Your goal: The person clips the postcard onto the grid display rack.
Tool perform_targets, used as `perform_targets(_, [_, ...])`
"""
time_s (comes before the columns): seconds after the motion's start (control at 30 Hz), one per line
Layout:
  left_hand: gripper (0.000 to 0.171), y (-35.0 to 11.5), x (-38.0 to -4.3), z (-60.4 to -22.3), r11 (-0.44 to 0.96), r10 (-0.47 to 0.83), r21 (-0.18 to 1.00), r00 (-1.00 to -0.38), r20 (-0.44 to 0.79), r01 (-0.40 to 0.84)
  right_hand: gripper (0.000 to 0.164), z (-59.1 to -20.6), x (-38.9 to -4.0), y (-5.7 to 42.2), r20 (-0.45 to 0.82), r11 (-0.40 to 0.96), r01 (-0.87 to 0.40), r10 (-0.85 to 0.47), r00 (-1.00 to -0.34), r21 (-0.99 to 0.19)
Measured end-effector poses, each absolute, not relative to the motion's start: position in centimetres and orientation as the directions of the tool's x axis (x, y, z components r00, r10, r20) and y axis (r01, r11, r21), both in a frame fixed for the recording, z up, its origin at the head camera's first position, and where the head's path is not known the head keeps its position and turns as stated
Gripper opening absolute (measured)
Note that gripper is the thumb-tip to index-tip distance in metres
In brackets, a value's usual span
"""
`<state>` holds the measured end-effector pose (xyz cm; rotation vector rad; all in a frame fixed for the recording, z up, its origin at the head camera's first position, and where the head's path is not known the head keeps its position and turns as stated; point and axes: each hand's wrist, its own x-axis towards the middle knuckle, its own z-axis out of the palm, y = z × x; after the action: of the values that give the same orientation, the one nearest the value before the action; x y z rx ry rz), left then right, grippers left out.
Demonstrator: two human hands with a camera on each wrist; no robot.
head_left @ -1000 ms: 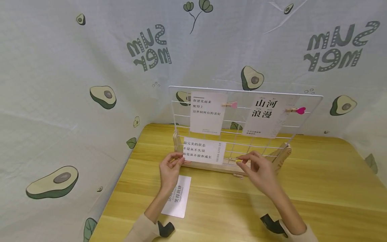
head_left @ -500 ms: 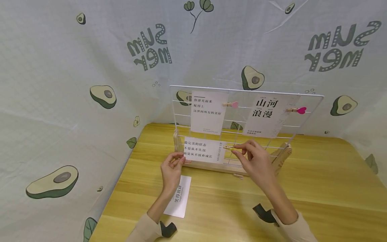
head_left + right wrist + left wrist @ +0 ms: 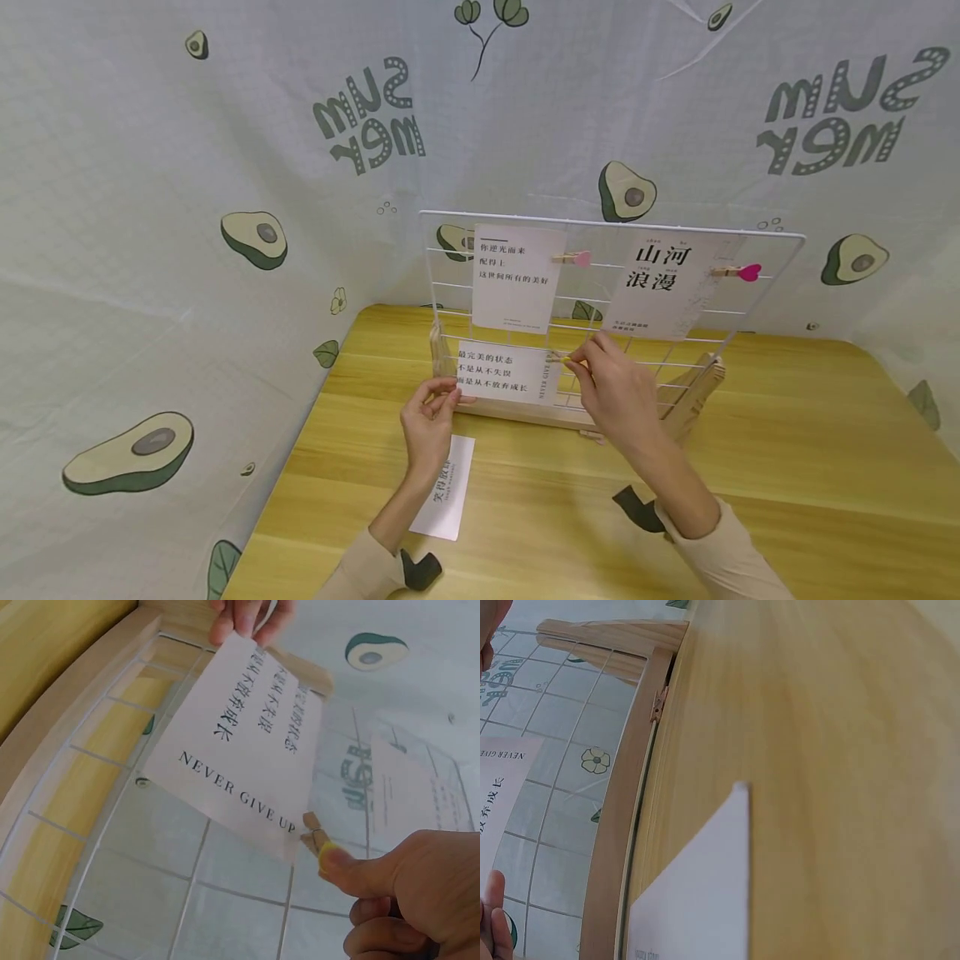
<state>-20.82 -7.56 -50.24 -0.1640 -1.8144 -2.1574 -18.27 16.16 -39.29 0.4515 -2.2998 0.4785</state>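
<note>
My left hand [image 3: 429,421] pinches the lower left corner of a white printed card [image 3: 495,372], which lies against the lower part of a white wire grid [image 3: 585,292]. With thumb and finger my right hand [image 3: 618,392] pinches a small wooden clothespin [image 3: 315,832] by its yellow end. In the right wrist view the clothespin's jaws are at the card's edge beside the words NEVER GIVE UP; whether they grip it I cannot tell. Two more cards, a left card [image 3: 513,292] and a right card [image 3: 652,287], hang above on the grid.
A pink heart clothespin [image 3: 573,259] and a magenta heart clothespin [image 3: 738,272] sit at the hanging cards. Another card [image 3: 448,492] lies on the wooden table [image 3: 540,517]. A small clothespin [image 3: 658,703] lies by the grid's wooden base [image 3: 615,817]. An avocado-print cloth [image 3: 300,125] hangs behind.
My right hand has moved up and left, bringing the clothespin from the grid's lower bars to the card's right edge. The left hand keeps hold of the card, almost still.
</note>
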Motion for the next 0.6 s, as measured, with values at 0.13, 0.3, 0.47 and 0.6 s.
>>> perform_targets(0.13, [0.018, -7.3, -20.9, -50.3, -0.158, -0.171, 0.934, -0.941, 0.293, 0.32, 0.011, -38.8, -18.3, 15.7, 0.692, 0.893, -0.413, -0.183, -0.699, -0.18])
perform_targets(0.3, [0.016, -7.0, -20.9, -50.4, -0.144, -0.169, 0.934, -0.938, 0.303, 0.328, 0.013, -38.1, -18.6, 15.4, 0.668, 0.909, -0.392, -0.205, -0.715, -0.141])
perform_targets(0.47, [0.016, -6.9, -20.8, -50.5, -0.128, -0.191, 0.936, -0.934, 0.301, 0.328, 0.011, -37.6, -18.7, 14.9, 0.639, 0.919, -0.369, -0.203, -0.742, -0.138])
perform_targets(0.6, [0.016, -6.7, -20.7, -50.5, -0.095, -0.216, 0.935, -0.924, 0.317, 0.343, 0.01, -37.3, -18.9, 14.6, 0.601, 0.928, -0.346, -0.2, -0.774, -0.137])
